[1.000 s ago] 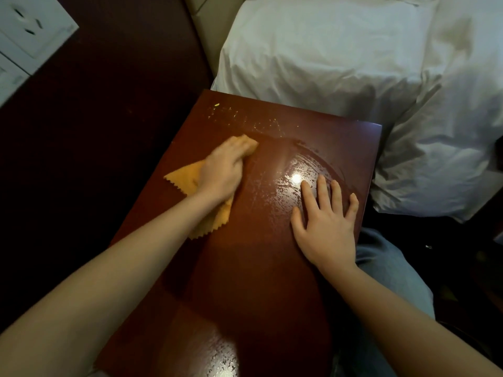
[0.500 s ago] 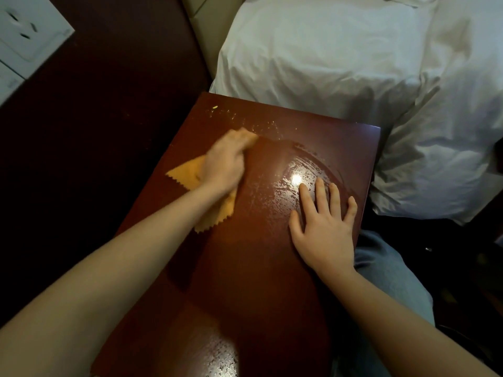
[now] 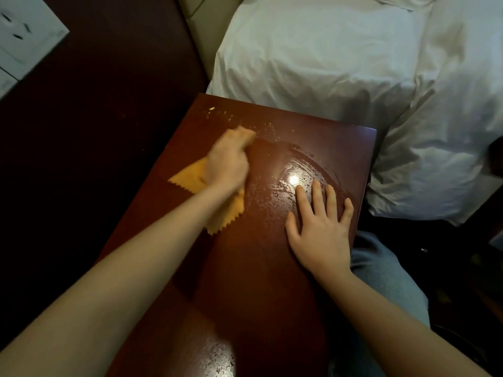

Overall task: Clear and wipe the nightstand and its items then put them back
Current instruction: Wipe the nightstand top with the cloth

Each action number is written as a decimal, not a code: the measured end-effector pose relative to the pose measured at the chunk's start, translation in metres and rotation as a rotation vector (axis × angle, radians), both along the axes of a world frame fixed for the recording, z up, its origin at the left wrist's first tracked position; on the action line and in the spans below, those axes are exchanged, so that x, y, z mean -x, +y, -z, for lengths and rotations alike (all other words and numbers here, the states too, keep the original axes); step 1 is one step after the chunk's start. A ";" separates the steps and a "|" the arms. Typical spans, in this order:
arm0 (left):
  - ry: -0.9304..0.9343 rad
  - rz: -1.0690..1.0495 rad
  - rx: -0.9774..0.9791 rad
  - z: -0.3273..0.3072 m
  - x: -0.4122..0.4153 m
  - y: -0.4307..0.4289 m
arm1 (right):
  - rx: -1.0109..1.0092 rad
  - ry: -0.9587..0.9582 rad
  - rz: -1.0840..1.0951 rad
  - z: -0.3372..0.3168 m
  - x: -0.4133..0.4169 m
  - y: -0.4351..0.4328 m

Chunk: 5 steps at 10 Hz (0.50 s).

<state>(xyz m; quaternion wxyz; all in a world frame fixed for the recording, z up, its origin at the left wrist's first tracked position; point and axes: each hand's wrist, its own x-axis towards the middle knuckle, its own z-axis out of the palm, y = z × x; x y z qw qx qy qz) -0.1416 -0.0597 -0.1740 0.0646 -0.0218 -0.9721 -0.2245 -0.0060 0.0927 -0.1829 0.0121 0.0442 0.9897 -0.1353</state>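
Nightstand (image 3: pixel 258 281) fills centre frame, bare, bed (image 3: pixel 340 55) at 1 o'clock. Left hand (image 3: pixel 227 165) fingers curled, pressing cloth (image 3: pixel 190 176) flat at 10 o'clock. Right hand (image 3: pixel 321 227) splayed flat, empty, bracing at 3 o'clock. Crumbs (image 3: pixel 231 114) at 11 o'clock unwiped; best to sweep overlapping strokes toward them, firm pressure, catching the wet streaks (image 3: pixel 275 202).

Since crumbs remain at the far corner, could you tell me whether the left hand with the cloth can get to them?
Probably yes: the left hand with the cloth is just short of the crumbs, with bare nightstand between.
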 end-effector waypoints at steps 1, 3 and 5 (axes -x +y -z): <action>-0.045 0.551 0.059 -0.002 -0.039 0.017 | 0.002 0.006 0.004 -0.001 0.000 -0.001; -0.058 -0.155 0.058 -0.007 0.016 -0.028 | 0.004 0.007 -0.002 0.000 0.000 0.000; -0.004 0.066 0.013 -0.006 -0.004 0.034 | -0.011 -0.002 0.002 0.000 0.000 0.000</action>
